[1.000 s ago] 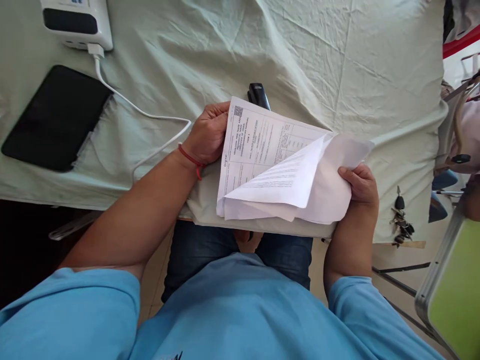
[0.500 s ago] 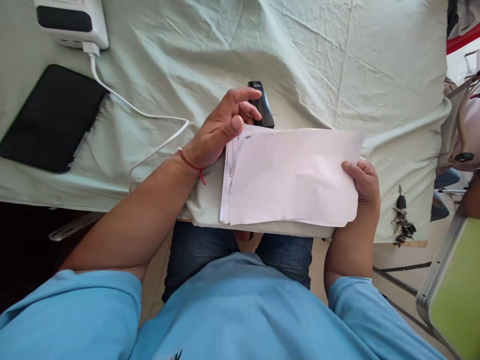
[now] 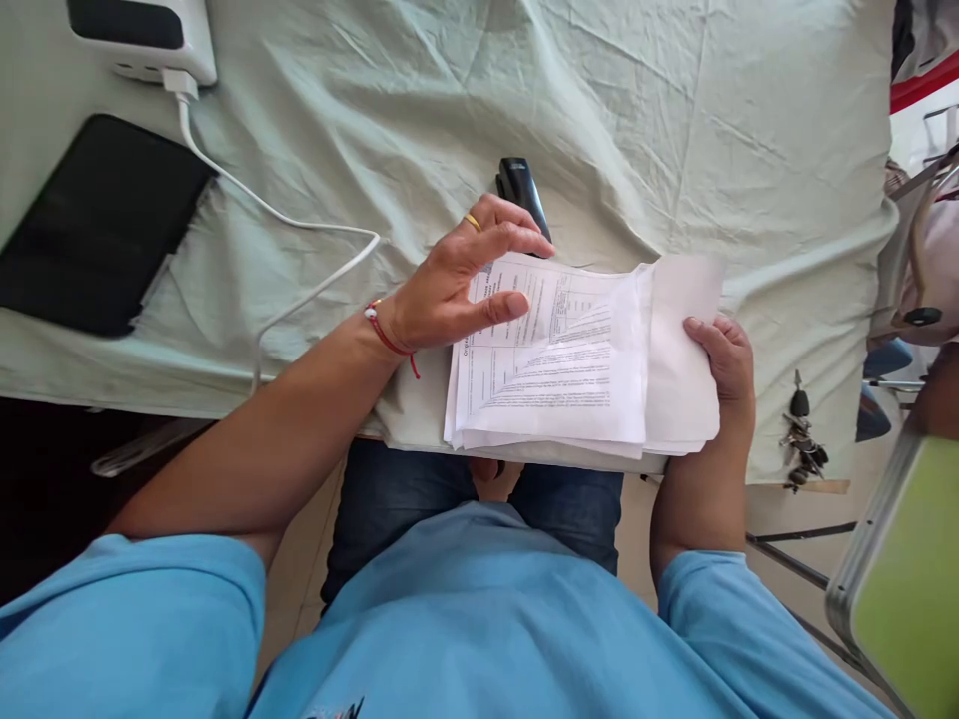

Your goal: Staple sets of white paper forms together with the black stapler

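Left hand (image 3: 457,285): I see it open, fingers flat on papers (image 3: 569,369).
Right hand (image 3: 720,359): pinching the sheets' 3 o'clock edge.
Progress: I judge sorting midway; stapler (image 3: 522,190) at 12 o'clock unused.

Our left hand (image 3: 457,285) lies flat with fingers spread on the papers (image 3: 569,350); our right hand (image 3: 719,359) curls around their right edge, forearm bent

A tabletop (image 3: 674,120) draped in a wrinkled pale green cloth fills the upper frame. At upper left lie a white charger block (image 3: 142,40), its white cable (image 3: 300,225) and a black tablet (image 3: 97,225). A black stapler (image 3: 522,188) sits at centre, just above 1 stack of papers (image 3: 569,369) at the near edge.
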Demonstrator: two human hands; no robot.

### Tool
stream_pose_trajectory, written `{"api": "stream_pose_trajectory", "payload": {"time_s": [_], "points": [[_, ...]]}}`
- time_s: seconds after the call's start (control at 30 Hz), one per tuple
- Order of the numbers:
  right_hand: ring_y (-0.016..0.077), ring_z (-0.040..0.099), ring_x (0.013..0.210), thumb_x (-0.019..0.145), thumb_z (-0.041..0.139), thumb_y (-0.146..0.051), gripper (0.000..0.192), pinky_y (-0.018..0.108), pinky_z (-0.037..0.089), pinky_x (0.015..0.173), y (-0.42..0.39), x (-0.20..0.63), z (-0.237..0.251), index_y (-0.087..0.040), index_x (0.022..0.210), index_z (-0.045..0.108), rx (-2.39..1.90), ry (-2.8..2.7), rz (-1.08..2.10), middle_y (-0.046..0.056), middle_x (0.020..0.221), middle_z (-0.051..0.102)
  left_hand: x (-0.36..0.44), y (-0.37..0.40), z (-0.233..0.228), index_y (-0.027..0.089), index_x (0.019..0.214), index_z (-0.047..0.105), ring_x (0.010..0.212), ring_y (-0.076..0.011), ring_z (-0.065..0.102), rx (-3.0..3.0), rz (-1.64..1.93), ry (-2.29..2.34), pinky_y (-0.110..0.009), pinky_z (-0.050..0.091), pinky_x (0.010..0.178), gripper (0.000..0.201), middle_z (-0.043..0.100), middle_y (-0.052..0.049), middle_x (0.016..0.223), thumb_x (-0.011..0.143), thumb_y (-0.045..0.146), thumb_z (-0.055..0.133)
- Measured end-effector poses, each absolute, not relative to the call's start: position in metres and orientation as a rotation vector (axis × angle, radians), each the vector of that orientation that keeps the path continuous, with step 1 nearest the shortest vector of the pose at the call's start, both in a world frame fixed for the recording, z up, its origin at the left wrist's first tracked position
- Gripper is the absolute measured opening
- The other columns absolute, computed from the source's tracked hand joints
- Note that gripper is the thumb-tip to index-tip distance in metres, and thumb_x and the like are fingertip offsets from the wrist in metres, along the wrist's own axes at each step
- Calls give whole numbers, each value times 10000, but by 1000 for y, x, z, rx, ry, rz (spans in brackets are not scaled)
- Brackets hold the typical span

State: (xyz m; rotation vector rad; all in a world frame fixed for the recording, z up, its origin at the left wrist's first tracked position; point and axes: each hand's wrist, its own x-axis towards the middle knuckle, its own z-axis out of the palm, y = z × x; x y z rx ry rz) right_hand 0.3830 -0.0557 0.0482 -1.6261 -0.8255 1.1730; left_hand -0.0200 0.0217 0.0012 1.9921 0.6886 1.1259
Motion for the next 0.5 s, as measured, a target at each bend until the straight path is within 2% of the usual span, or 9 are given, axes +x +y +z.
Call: {"api": "stream_pose_trajectory", "payload": {"time_s": [0.07, 0.17, 0.3, 0.4, 0.5], "points": [[169, 697, 558, 628, 1156, -463, 418, 267, 584, 528, -54, 380, 50, -223, 823, 876, -1627, -817, 1182, 23, 688, 815, -23, 20, 2, 349, 1572, 860, 1527, -458, 719, 2054, 1073, 663, -702, 577, 1411, 963, 784, -182, 1629, 985, 1099, 709], [163, 682, 568, 611, 1149, -455, 436, 267, 557, 522, -52, 379, 50, -216, 836, 862, -1633, -793, 1180, 22, 696, 807, -20, 17, 4, 359, 1658, 802, 1658, -508, 644, 2146, 1007, 621, -746, 488, 1492, 1129, 722, -198, 1766, 853, 1150, 816], [152, 686, 631, 628, 1138, -408, 418, 258, 575, 556, -50, 386, 47, -228, 811, 808, -1645, -762, 1114, 14, 757, 832, -5, 7, 8, 397, 1661, 787, 1809, -546, 511, 2251, 961, 606, -804, 307, 1589, 1223, 696, -163, 1821, 730, 1182, 890], [155, 662, 628, 613, 1127, -400, 421, 268, 573, 538, -47, 392, 43, -241, 747, 761, -1641, -731, 1066, 11, 730, 813, 5, -3, 10, 413, 1647, 793, 1873, -552, 436, 2289, 921, 592, -806, 313, 1591, 1181, 686, -139, 1835, 740, 1162, 906], [181, 701, 649, 622, 1110, -409, 397, 288, 612, 546, -45, 395, 39, -244, 757, 775, -1623, -714, 1048, 18, 741, 827, 6, -7, 11, 417, 1686, 762, 1870, -542, 454, 2319, 948, 608, -804, 348, 1578, 1022, 662, -134, 1862, 884, 1035, 908]]}}
